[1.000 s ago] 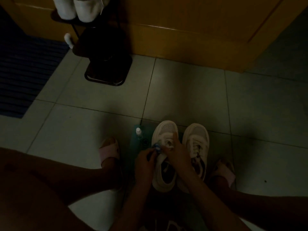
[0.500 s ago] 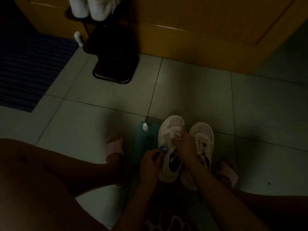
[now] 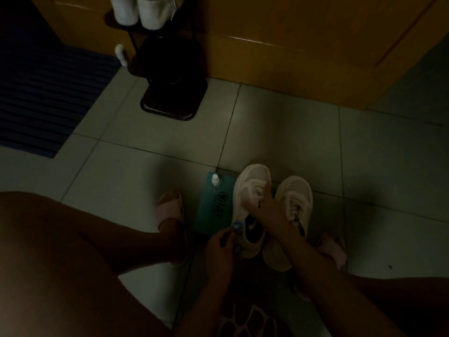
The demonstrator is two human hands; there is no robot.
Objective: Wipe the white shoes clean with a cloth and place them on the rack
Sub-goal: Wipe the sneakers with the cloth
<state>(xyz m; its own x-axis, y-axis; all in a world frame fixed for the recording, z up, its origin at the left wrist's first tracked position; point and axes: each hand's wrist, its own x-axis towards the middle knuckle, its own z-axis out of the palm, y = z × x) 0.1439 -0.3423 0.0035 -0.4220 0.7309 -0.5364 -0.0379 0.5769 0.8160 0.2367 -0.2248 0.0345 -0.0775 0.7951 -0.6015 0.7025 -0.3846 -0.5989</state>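
Observation:
Two white shoes stand side by side on the tiled floor between my feet, the left shoe (image 3: pixel 252 181) and the right shoe (image 3: pixel 297 190). My right hand (image 3: pixel 267 211) reaches across and grips the left shoe at its laces. At that shoe's near-left side, my left hand (image 3: pixel 220 246) pinches a small blue thing (image 3: pixel 237 225); the dim light hides what it is. A dark shoe rack (image 3: pixel 170 98) stands at the back left, with another white pair (image 3: pixel 143 10) on an upper shelf.
A teal packet (image 3: pixel 213 212) with a small white-capped bottle (image 3: pixel 215 180) on it lies left of the shoes. I wear pink slippers (image 3: pixel 170 207). A dark blue mat (image 3: pixel 43 98) lies far left, and a wooden door (image 3: pixel 291 45) runs along the back.
My head view has shifted, so the rack and shoes sit more to the right and higher in frame. Both hands stay at the left shoe in much the same hold.

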